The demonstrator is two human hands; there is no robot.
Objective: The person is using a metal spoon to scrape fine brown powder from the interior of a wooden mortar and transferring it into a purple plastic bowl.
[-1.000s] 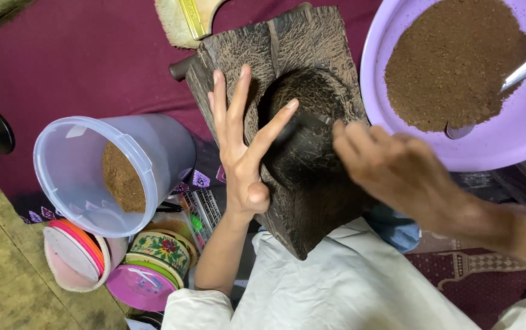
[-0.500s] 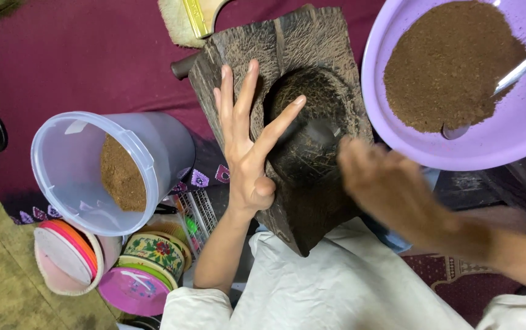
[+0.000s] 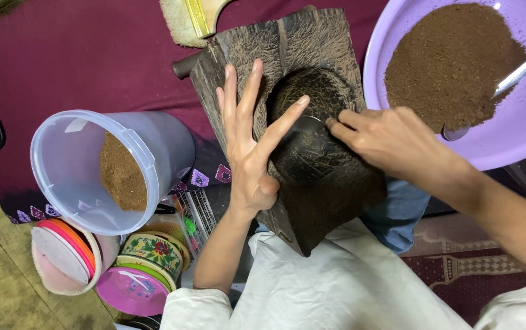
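Hands on mortar; tub, basin w/ brown powder.

Soft, even indoor light falls from above, and shadows stay faint. The hollow of the dark wooden block is the deepest shade. Mild glare shows on the clear tub rim and the purple bowl (its spoon handle glints too). Focus is sharp; the edges bend slightly.
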